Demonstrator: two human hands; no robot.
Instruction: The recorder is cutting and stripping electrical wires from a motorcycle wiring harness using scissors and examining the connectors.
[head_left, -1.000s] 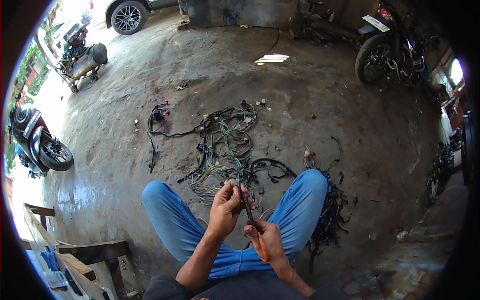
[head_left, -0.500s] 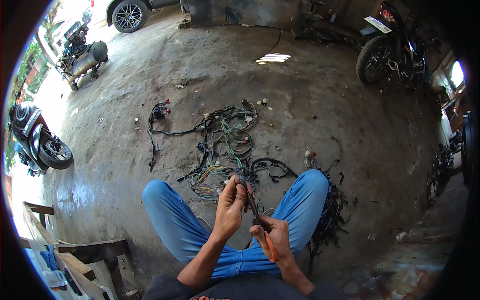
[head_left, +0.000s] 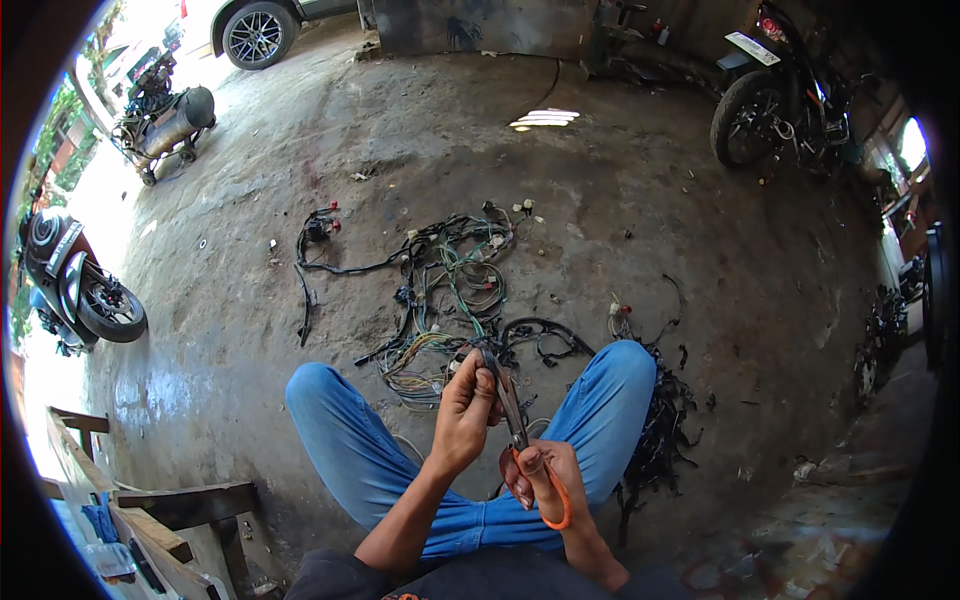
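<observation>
Between my knees, my right hand (head_left: 552, 478) is closed round the orange handles of a pair of scissors (head_left: 513, 412). The blades point up and away from me, slightly spread, beside my left hand (head_left: 464, 412). My left hand is closed in a pinch on a dark, taped-looking part of a wiring harness (head_left: 465, 262); the fingers partly hide it. The scissor tips reach that dark part, but I cannot tell whether they touch it. The rest of the harness, with black, green and coloured wires and pale connectors, lies on the floor ahead.
A heap of black scraps (head_left: 662, 425) lies beside my right knee. Wooden framing (head_left: 180, 500) stands at lower left. Motorcycles (head_left: 100, 300) stand at left and far right, a wheeled tank machine (head_left: 170, 125) at upper left, a car (head_left: 258, 35) at the back.
The scissors' blades have spread apart and the orange handles have opened in my right hand, whose fingers have loosened. My left hand has stayed nearly in place.
</observation>
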